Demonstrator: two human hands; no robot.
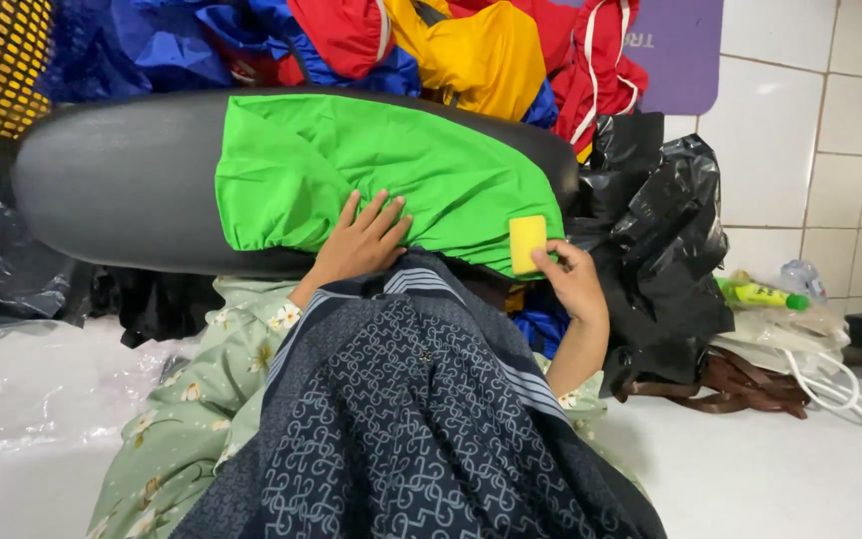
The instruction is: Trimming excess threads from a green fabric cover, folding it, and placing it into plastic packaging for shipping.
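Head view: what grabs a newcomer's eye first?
The bright green cloth draped over a dark rounded board at centre stands out most. The left hand lies flat on its lower edge, while the right hand pinches a small yellow block against the cloth. Behind, a heap of red, yellow and blue garments fills the top.

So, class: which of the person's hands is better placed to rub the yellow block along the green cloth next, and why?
Probably the right hand: it already pinches the yellow block against the green cloth. The left hand lies flat on the cloth, pinning it down.
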